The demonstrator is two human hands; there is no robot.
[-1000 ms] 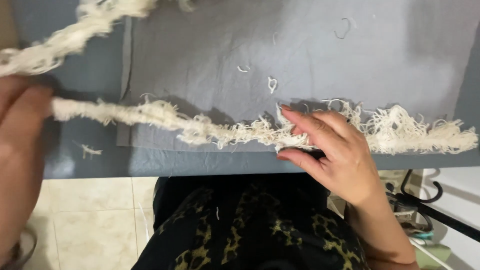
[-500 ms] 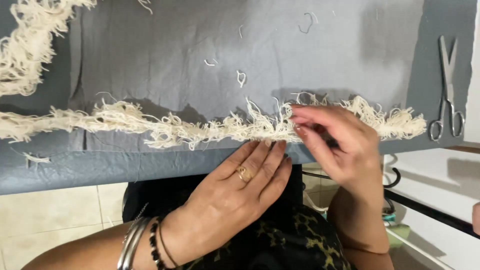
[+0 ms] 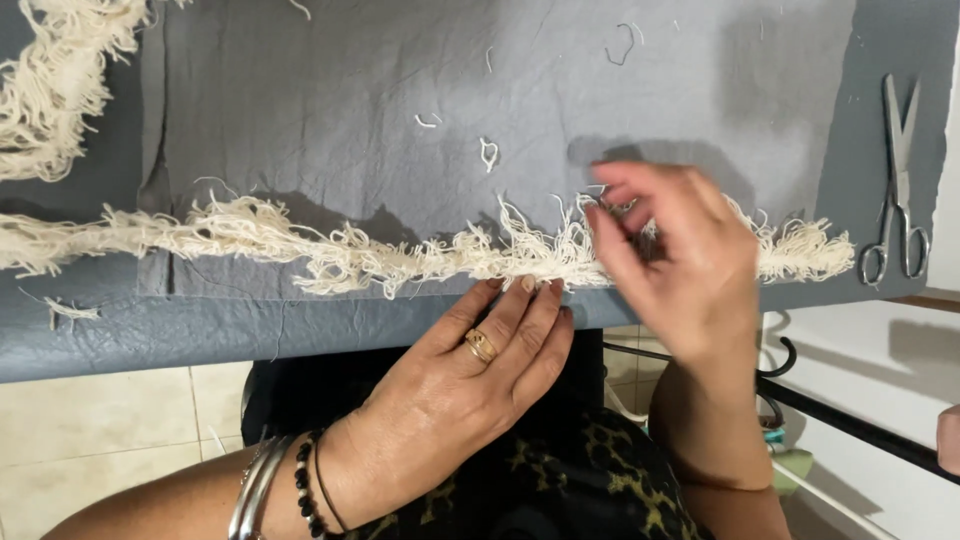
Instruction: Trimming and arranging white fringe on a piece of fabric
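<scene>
Long cream frayed yarn fringe strip point(image 3: 400, 255) lies flat, running left to right across grey cloth-covered bench point(image 3: 330, 110); loose shaggy threads stick up along it, right end stops just short of bench edge.

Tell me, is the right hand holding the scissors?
No, the scissors lie untouched on the grey cloth at the far right, while the right hand picks at the cream fringe.
</scene>
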